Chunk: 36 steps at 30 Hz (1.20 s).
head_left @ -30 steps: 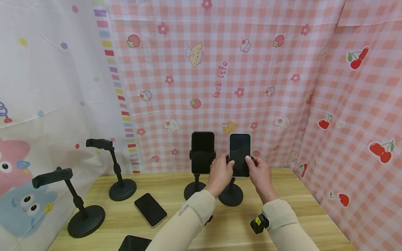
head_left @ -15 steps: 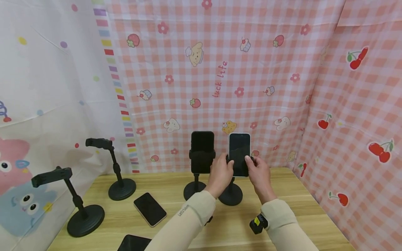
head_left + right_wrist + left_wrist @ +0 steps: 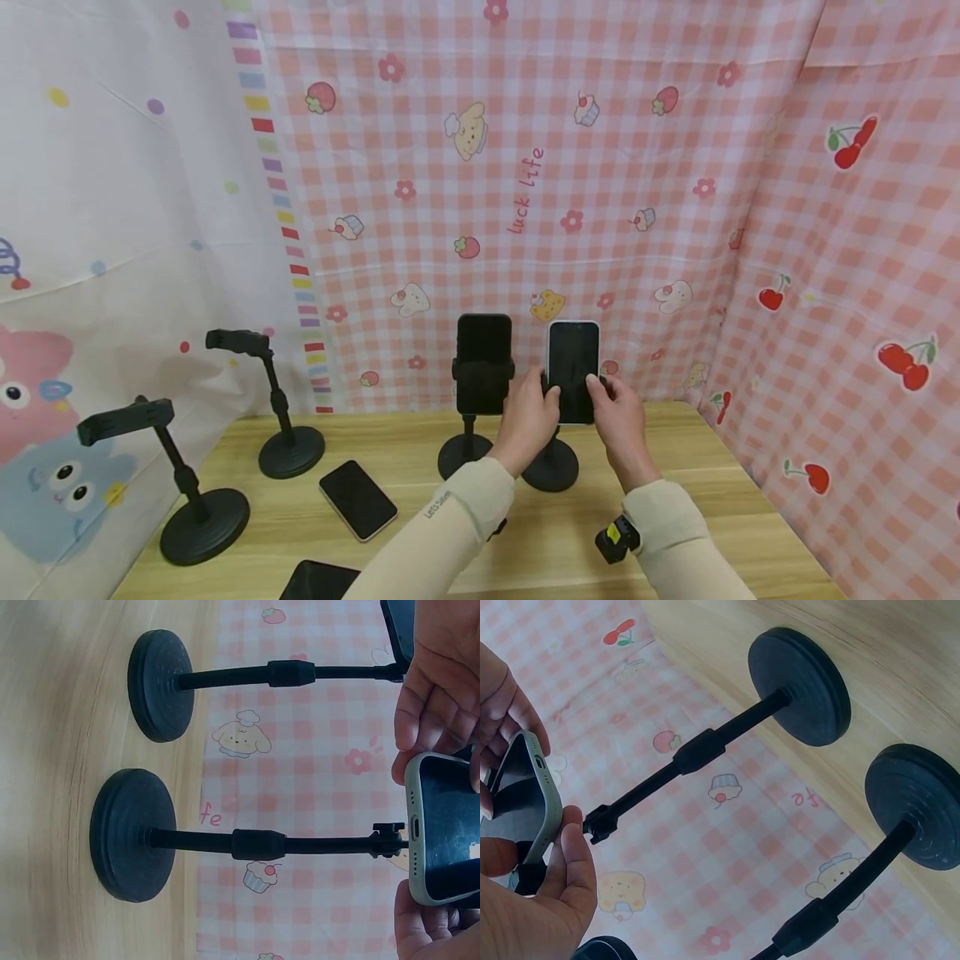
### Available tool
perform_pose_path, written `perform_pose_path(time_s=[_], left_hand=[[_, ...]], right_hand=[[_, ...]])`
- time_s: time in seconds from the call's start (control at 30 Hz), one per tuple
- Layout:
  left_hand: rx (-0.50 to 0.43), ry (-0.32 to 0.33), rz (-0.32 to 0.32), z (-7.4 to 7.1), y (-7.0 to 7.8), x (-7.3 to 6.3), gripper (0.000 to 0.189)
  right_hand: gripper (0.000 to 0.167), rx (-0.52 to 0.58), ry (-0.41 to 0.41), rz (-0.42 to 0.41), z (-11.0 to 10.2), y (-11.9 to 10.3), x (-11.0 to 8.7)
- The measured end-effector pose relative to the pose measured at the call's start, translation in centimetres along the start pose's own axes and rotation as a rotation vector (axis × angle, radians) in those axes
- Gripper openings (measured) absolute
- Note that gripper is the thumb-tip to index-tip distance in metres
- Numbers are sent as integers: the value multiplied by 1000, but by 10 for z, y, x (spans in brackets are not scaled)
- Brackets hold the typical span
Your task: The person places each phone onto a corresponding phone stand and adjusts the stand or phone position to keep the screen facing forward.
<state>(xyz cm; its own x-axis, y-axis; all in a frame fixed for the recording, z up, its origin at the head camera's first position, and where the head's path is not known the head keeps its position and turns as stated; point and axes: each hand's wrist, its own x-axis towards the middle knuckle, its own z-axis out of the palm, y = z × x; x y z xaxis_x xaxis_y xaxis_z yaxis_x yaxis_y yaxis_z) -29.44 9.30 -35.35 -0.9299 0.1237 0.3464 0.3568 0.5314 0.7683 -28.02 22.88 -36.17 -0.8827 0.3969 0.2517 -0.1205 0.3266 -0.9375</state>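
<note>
A white-edged smartphone [image 3: 573, 358] stands upright at the top of a black phone stand, its screen dark. My left hand [image 3: 527, 421] grips its left side, the thumb beside a black clamp arm [image 3: 529, 877] in the left wrist view. On the other side my right hand [image 3: 624, 421] holds the phone, thumb at the front edge and fingers behind. Below, the stand's round base [image 3: 133, 834] rests on the table. Most of the clamp is hidden behind the phone and hands. Just left, a black phone [image 3: 483, 337] sits in a second stand [image 3: 467, 450].
Two stands with bare clamps, a rear one [image 3: 291, 450] and a front one [image 3: 204, 525], occupy the table's left side. A smartphone [image 3: 358, 500] lies flat beside them; another dark phone [image 3: 321, 582] shows at the front edge. Patterned cloth [image 3: 420, 167] hangs behind the table [image 3: 675, 450].
The white-edged phone sits very slightly lower than half a second ago. Both hands keep their places on it, and the other phones and stands stay where they were.
</note>
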Motion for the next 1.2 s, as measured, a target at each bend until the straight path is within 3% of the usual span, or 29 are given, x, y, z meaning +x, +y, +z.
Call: perform_pose_path(time_s=[0.53,0.73,1.2], left_hand=[[-66,-62,-9,-1,-7,-8,51],[-61,-79,14,-3,-9,-12,45],[-49,-102,30,-4,-17,-23,53]], right_hand=[[34,18,-13,-5,-2,5,-4],[38,42,-20,14,-2,7,-8],[37,98,-20,32,1,13,-19]])
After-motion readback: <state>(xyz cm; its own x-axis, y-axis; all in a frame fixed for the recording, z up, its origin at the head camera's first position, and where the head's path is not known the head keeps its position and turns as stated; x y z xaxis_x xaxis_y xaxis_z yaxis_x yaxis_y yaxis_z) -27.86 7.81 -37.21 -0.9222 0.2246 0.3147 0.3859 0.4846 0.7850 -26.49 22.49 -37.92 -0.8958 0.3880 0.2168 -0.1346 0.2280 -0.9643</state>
